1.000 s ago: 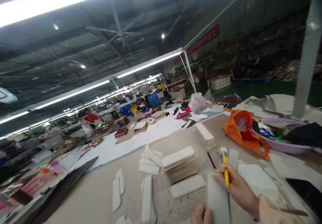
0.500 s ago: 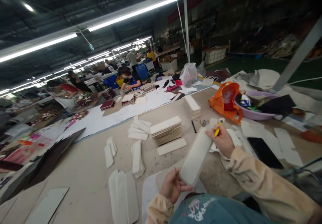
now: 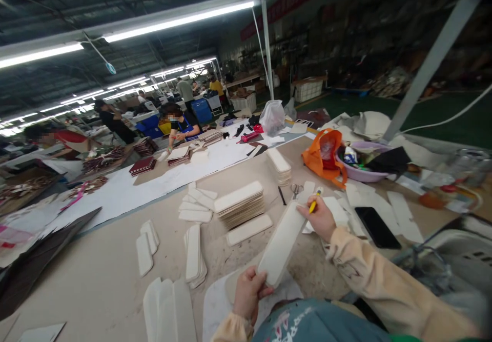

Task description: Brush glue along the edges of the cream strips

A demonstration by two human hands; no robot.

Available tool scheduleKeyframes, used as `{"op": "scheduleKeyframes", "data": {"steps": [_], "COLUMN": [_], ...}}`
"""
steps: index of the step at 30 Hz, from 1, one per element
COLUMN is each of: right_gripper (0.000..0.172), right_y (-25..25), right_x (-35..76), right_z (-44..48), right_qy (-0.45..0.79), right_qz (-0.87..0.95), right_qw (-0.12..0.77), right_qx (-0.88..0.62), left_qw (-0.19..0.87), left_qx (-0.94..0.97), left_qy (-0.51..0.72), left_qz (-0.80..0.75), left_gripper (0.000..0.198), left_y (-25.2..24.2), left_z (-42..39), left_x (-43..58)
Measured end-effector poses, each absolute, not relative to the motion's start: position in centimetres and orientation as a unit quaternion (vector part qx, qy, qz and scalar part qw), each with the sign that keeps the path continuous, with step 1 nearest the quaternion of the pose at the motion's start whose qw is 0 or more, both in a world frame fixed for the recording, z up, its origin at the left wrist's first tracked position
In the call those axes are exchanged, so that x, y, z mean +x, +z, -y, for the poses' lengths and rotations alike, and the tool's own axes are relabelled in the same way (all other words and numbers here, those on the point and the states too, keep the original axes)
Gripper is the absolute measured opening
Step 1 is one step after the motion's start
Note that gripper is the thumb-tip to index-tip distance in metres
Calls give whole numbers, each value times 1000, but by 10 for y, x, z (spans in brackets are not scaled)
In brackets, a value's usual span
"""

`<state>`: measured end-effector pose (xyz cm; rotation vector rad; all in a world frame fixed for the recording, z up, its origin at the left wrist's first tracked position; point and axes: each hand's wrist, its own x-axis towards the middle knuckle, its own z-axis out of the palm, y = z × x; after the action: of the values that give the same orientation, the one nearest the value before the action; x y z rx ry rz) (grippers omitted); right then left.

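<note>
1. Over on the surface's (image 3: pixel 115 265) right side sits a lilac basin (image 3: pixel 363 175) with black cloth (image 3: pixel 392 160) flopped over its rim, plus a blue-and-white packet (image 3: pixel 349 155) and some green stuff I can't make out.
2. Right beside it, an orange bag (image 3: pixel 312 165) gapes, with crinkly clear plastic (image 3: pixel 326 149) inside. Farther back there's a knotted-looking translucent plastic bag (image 3: pixel 272 118), contents too murky to call.
3. Hands-wise: left hand (image 3: pixel 249 289) is low and close to the body, thumb and fingers pinching the panel's near end. Right hand (image 3: pixel 321 220) reaches farther out, forearm slanting in from lower right, fingers curled round a yellow pen-like tool (image 3: pixel 312 206) and meeting the panel's far end.
4. So the off-white rounded panel (image 3: pixel 282 244) sits between both hands, tilted diagonally, just right of the stack of panels (image 3: pixel 240 206). Scissors (image 3: pixel 295 190) lie just past its far end, and a black phone (image 3: pixel 377 227) is right of the right hand.
</note>
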<state>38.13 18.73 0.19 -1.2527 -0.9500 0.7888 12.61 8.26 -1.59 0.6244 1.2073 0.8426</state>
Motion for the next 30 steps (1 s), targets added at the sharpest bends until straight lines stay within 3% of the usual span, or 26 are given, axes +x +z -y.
{"op": "scheduleKeyframes", "data": {"steps": [19, 30], "right_gripper": [44, 31], "right_y": [-3, -62], "right_x": [368, 343], "right_z": [-195, -205], "right_qy": [397, 327], "right_qz": [447, 541], "right_qw": [592, 437], "right_qx": [-540, -640], "left_qw": [647, 555], "left_qx": [298, 310], "left_qy": [376, 374], "left_qz": [-592, -676], "left_gripper": [33, 36], "left_y": [-15, -62], "left_z": [-94, -142], "left_x": [93, 41]}}
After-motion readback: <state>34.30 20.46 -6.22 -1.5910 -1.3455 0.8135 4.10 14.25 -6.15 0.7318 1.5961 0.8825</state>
